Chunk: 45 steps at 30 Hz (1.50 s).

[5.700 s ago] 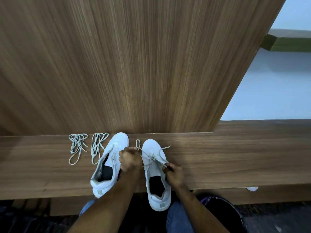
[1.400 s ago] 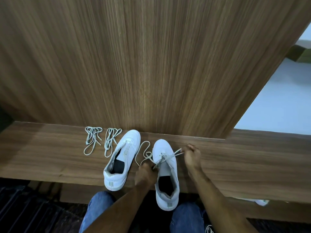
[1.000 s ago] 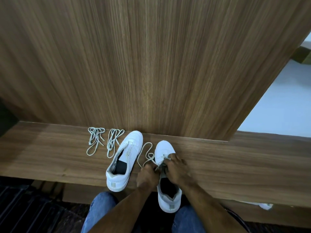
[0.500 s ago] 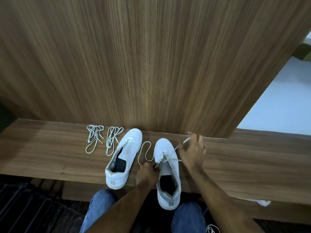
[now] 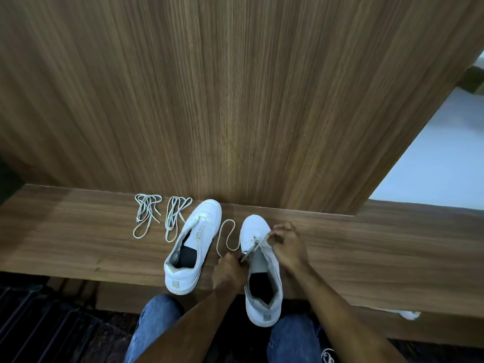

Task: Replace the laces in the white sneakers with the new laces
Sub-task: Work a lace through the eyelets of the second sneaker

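Presently, two white sneakers stand side by side on a wooden shelf, toes toward a wooden panel behind. The left sneaker sits open with no lace visible in its eyelets, though this is hard to confirm at this size. The right sneaker overhangs the shelf's near edge at the heel and carries a lace only near the toe.

The left hand rests against the inner side of the right sneaker, fingers curled around one end of that lace; a slack loop of it lies on the shelf between the two shoes. The right hand is over the outer front of the same sneaker, fingertips pinching the other run of the lace just above the eyelets.

Two loose laces, each folded into a bundle, lie on the shelf to the left of the left sneaker: the outer bundle and the inner bundle, near each other but apart. Whether these are the new or old laces cannot be told.

Blue jeans show at the bottom edge.
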{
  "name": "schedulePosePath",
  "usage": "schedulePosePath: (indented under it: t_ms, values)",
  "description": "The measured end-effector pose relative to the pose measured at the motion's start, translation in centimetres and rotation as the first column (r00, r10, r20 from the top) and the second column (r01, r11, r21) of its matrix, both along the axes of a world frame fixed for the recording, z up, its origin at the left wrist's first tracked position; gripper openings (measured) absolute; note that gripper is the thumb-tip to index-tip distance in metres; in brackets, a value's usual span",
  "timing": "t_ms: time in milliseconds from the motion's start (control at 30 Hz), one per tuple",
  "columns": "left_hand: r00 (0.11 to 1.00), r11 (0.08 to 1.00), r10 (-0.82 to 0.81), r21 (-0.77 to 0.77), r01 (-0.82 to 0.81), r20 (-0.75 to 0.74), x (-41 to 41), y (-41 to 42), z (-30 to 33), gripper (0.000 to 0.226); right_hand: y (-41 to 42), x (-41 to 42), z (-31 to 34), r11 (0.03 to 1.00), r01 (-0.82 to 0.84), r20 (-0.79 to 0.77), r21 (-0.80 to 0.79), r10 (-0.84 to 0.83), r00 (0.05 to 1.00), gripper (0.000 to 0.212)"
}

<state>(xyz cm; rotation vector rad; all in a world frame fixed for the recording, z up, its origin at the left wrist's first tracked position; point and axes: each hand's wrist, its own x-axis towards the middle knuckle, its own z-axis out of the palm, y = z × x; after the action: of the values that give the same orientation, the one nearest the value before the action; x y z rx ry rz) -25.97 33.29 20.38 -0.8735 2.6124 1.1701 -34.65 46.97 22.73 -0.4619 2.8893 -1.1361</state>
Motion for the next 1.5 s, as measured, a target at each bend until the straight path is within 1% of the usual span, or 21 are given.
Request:
schedulePosePath:
  t_ms: [67,167,267,333,400,467,500,567,600,667,733,833,933,1000,1067,1133,1200,1300,1367,1433,1500]
  values:
    - [1.000,1.000,0.007,0.006,-0.008,0.007,0.0,0.0,0.1,0.033,0.9,-1.2,1.2,0.967,0.083,0.060,-0.239,-0.071,0.996,0.017]
    - [1.000,1.000,0.014,-0.001,-0.014,0.017,0.0,0.0,0.1,0.035,1.5,-2.1,2.6,0.866,0.196,0.062,-0.459,-0.189,0.980,0.035]
    - [1.000,1.000,0.016,0.011,-0.016,0.017,0.1,-0.1,0.3,0.034,1.8,-2.4,2.9,0.780,0.270,0.046,-0.565,-0.297,0.954,0.043]
    - [1.000,1.000,0.015,0.013,-0.015,0.021,0.1,0.0,0.3,0.035,1.7,-2.0,2.9,0.780,0.306,0.031,-0.546,-0.346,0.938,0.036]
    - [1.000,1.000,0.014,0.010,-0.014,0.026,0.0,-0.1,0.2,0.038,1.5,-1.2,2.4,0.879,0.299,-0.012,-0.371,-0.326,0.945,0.019]
    - [0.999,1.000,0.016,0.006,-0.017,0.039,0.0,-0.1,0.2,0.038,1.3,-0.1,1.2,0.978,0.210,-0.114,-0.001,-0.209,0.971,0.043]
    - [0.999,1.000,0.019,0.001,-0.019,0.039,0.0,0.0,0.3,0.037,1.2,0.4,0.5,0.980,0.130,-0.147,0.149,-0.108,0.983,0.054]
    - [0.999,1.000,0.027,-0.010,-0.027,0.039,-0.1,0.0,0.3,0.038,0.3,1.5,-0.3,0.926,-0.059,-0.117,0.372,0.110,0.987,0.055]
    - [0.998,0.999,0.034,-0.009,-0.034,0.045,0.0,0.0,0.4,0.039,-0.2,2.0,-0.9,0.878,-0.138,-0.062,0.459,0.187,0.980,0.054]
    - [0.997,0.999,0.045,-0.014,-0.044,0.056,0.0,0.0,0.5,0.040,-1.0,2.6,-2.2,0.811,-0.220,0.002,0.542,0.261,0.965,0.055]
    - [0.998,0.999,0.040,-0.006,-0.040,0.057,0.0,0.0,0.5,0.040,-1.3,2.4,-2.8,0.866,-0.203,0.036,0.456,0.210,0.977,0.042]
    - [0.998,0.999,0.031,-0.013,-0.031,0.049,0.1,-0.1,0.8,0.039,-1.4,1.7,-2.8,0.980,-0.118,0.093,0.160,0.104,0.990,0.015]
    - [0.999,1.000,0.016,-0.006,-0.015,0.041,0.1,-0.1,0.9,0.035,-0.2,0.8,-2.0,0.998,0.041,0.128,-0.055,-0.033,0.991,0.011]
    - [1.000,1.000,0.006,-0.001,-0.006,0.030,0.2,-0.1,1.0,0.033,0.8,-0.1,-1.2,0.976,0.173,0.139,-0.131,-0.155,0.978,0.009]
    - [0.999,1.000,0.010,0.011,-0.010,0.031,0.1,-0.1,0.8,0.033,2.0,-0.9,-1.0,0.976,0.204,0.119,-0.071,-0.195,0.974,0.012]
    - [0.999,1.000,0.015,0.010,-0.015,0.034,0.1,0.0,0.8,0.032,2.6,-0.6,-0.9,0.989,0.129,0.108,0.074,-0.137,0.985,0.036]
    - [0.999,1.000,0.020,0.000,-0.020,0.025,0.1,0.0,0.8,0.032,2.5,0.6,-1.4,0.990,0.041,0.099,0.137,-0.055,0.994,0.048]
    - [1.000,1.000,0.001,-0.005,-0.001,0.004,0.1,0.0,0.9,0.029,1.0,3.0,-2.2,0.973,-0.060,0.185,0.221,0.019,0.983,0.046]
    - [1.000,1.000,-0.006,0.006,0.006,-0.020,0.1,0.0,0.9,0.028,0.2,3.5,-3.2,0.951,-0.054,0.174,0.305,0.000,0.985,0.040]
    - [0.998,0.999,-0.003,0.037,0.005,-0.057,0.1,-0.2,0.8,0.029,0.1,3.3,-3.5,0.975,0.063,0.165,0.213,-0.100,0.981,0.030]
    - [0.997,0.997,0.015,0.077,-0.008,-0.082,0.1,-0.4,0.6,0.028,0.7,2.9,-4.0,0.974,0.223,0.293,-0.042,-0.201,0.935,0.020]
